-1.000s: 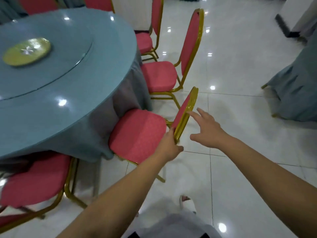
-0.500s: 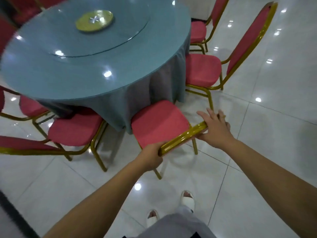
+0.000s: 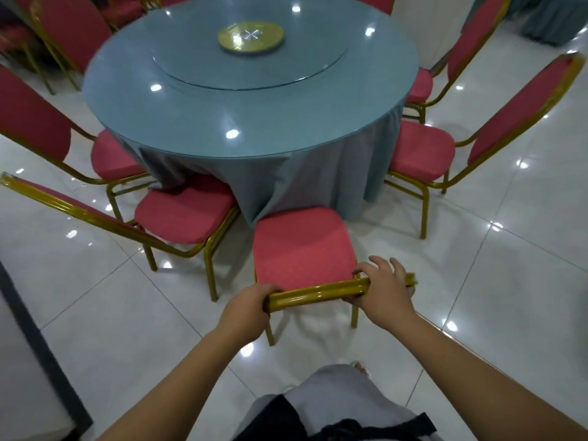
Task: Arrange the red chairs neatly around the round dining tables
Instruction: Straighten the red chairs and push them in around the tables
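Observation:
A red chair (image 3: 302,246) with a gold frame stands right in front of me, its seat facing the round table (image 3: 251,100) draped in a grey-blue cloth. My left hand (image 3: 246,308) grips the left end of the chair's gold top rail. My right hand (image 3: 383,291) holds the right end, fingers over the rail. The seat's front edge touches the hanging cloth. More red chairs ring the table: one at the left (image 3: 184,211), one further left (image 3: 111,154), one at the right (image 3: 420,154), one behind it (image 3: 420,85).
A gold plate (image 3: 251,38) sits on the glass turntable at the table's middle. More red chairs (image 3: 73,30) stand at the back left. A second draped table (image 3: 553,17) shows at the top right. The white tiled floor (image 3: 509,281) lies open at my right.
The view has swung round so I now stand squarely behind the chair. Its back rail now lies level across my view, and both hands hold it.

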